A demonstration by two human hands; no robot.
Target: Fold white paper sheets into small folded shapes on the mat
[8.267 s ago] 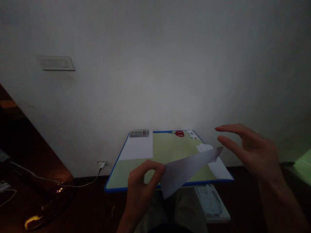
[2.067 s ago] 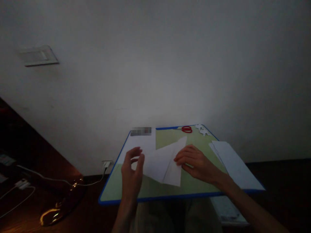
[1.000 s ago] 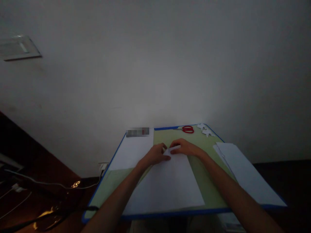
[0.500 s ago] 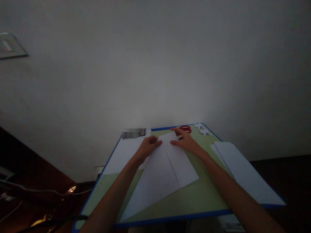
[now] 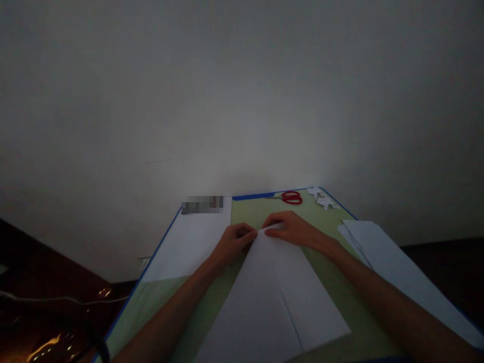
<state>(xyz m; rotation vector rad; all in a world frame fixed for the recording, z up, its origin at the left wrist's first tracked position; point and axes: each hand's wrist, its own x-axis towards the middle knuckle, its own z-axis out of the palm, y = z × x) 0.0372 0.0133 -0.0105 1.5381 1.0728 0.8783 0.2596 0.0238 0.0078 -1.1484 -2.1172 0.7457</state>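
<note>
A folded sheet of white paper (image 5: pixel 260 297) lies before me on the green tabletop, narrow at its far end and wide near me. A fold line runs lengthwise down it. At the far end, my left hand (image 5: pixel 239 241) pinches the left corner between thumb and fingers. Close beside it, my right hand (image 5: pixel 289 229) is closed on the same far edge, thumb on top and fingers curled over. The fingertips of both hands nearly meet there. The near end of the paper runs out of the picture at the bottom.
Red-handled scissors (image 5: pixel 292 197) lie at the table's far edge, with cut white paper pieces (image 5: pixel 323 200) to their right. A stack of white sheets (image 5: pixel 397 267) rests on the right. Another white sheet (image 5: pixel 181 247) lies at left, under a blurred-out object (image 5: pixel 202 204). A wall (image 5: pixel 242 101) stands behind.
Both hands have come closer together at the paper's far end, and my right fingers, spread before, have closed on it. The paper has shifted nearer to me. The scissors are now fully uncovered.
</note>
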